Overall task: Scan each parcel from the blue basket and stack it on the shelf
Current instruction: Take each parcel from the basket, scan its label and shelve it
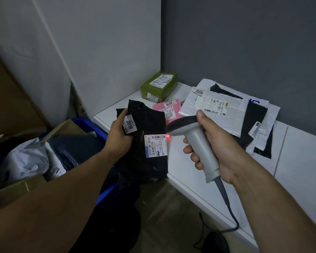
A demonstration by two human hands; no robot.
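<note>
White shelf (299,152), blue basket (91,125) largely hidden beneath parcels (26,157)

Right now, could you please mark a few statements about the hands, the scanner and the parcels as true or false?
1. The left hand holds a black parcel. True.
2. The right hand grips a pink parcel. False: it grips the scanner.
3. The green parcel lies on the shelf. True.
4. The blue basket holds no parcels. False: a grey bag and others lie in it.
</note>
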